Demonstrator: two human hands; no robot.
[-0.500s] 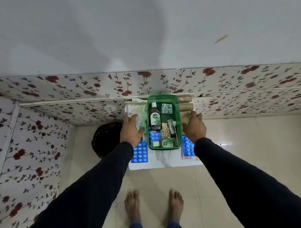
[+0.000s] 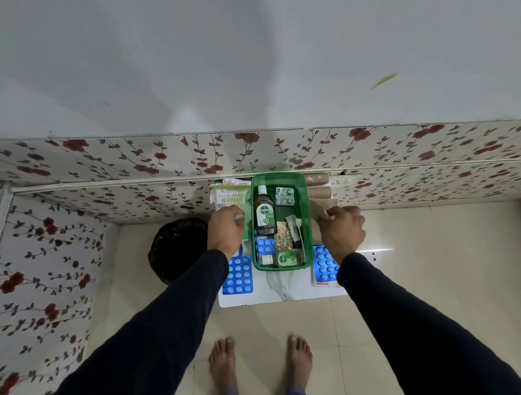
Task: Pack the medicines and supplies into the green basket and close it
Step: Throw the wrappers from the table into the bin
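Observation:
The green basket (image 2: 277, 176) stands open on a small white marble table (image 2: 286, 291) against the wall. Inside lie a Dettol bottle (image 2: 265, 213), a silver blister strip (image 2: 284, 195), a tube, a blue blister strip and small jars. My left hand (image 2: 226, 232) is just left of the basket, fingers closed around a small pale item that I cannot identify. My right hand (image 2: 341, 231) is just right of the basket and pinches a beige folded sheet (image 2: 321, 207). Blue blister packs lie on the table at the left (image 2: 237, 275) and right (image 2: 325, 264).
Green-and-white packets (image 2: 228, 195) lie behind my left hand. Two brown cardboard rolls (image 2: 319, 191) rest at the back right by the flowered wall. A black bin (image 2: 178, 247) stands on the floor left of the table. My bare feet are below the table edge.
My right hand has gone from lying flat on the beige sheet to pinching and lifting its edge. My left hand's fingers have curled closed beside the basket.

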